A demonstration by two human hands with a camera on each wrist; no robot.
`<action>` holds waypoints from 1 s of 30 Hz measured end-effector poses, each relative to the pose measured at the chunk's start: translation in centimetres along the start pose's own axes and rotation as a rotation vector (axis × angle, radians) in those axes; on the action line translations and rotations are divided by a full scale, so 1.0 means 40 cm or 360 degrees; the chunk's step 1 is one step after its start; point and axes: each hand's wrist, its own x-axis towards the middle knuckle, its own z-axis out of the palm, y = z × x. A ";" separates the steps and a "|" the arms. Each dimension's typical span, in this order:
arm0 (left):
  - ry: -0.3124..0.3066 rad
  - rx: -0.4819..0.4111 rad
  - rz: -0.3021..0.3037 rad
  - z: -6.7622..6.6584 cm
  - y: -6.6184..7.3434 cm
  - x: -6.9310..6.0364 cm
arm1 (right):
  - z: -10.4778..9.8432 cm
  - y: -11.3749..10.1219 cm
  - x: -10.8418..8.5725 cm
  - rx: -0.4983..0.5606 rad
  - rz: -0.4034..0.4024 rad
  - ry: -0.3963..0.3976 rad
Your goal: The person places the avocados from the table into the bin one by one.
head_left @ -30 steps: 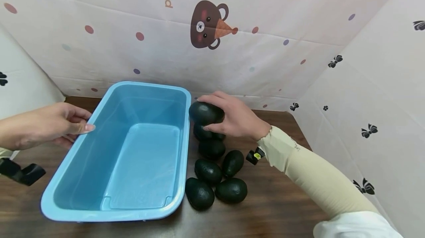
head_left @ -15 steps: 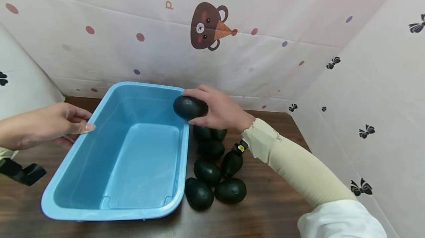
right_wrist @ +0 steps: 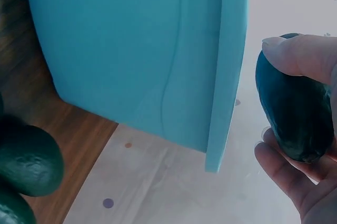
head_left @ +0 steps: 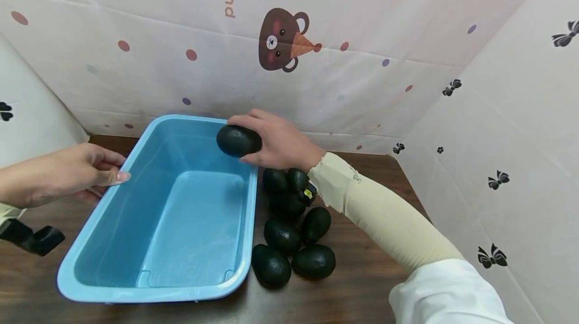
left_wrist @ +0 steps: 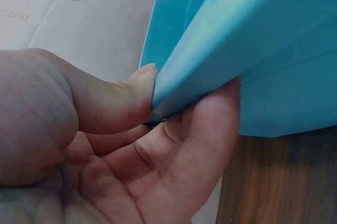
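Note:
A dark green avocado [head_left: 238, 140] is gripped in my right hand [head_left: 282, 140], above the far right corner of a blue plastic basin [head_left: 196, 223]. In the right wrist view, thumb and fingers lie on opposite sides of the avocado [right_wrist: 295, 108], apart from the basin's rim [right_wrist: 226, 76]. At the basin's left side, my left hand [head_left: 77, 171] pinches the rim. The left wrist view has its thumb [left_wrist: 118, 103] on the rim's edge and its fingers curled underneath. Only bare floor shows inside the basin.
Several loose avocados [head_left: 282, 235] lie clustered on the brown wooden table [head_left: 362, 263] along the basin's right side. Behind stands a patterned white backdrop [head_left: 353, 93], with similar sheets at left and right. The right forearm passes over the table beyond the pile.
My right hand has carried the avocado left and slightly up, from over the pile to above the basin's far right corner. The left hand keeps its hold on the rim.

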 end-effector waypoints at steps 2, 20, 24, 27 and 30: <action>0.0003 0.0004 0.0004 0.001 -0.002 0.001 | 0.003 -0.004 0.010 -0.0001 0.0006 -0.0004; 0.0016 0.0027 0.0023 0.000 -0.005 0.002 | 0.028 -0.050 0.093 -0.0054 -0.0005 -0.0021; 0.0012 0.0033 0.0023 0.001 -0.004 0.000 | 0.032 -0.064 0.114 -0.0067 -0.0002 -0.0064; 0.0014 0.0033 0.0024 0.002 -0.005 -0.001 | 0.036 -0.072 0.130 -0.0076 0.0006 -0.0098; 0.0024 0.0039 0.0030 0.003 -0.006 -0.001 | 0.039 -0.081 0.144 -0.0080 0.0020 -0.0118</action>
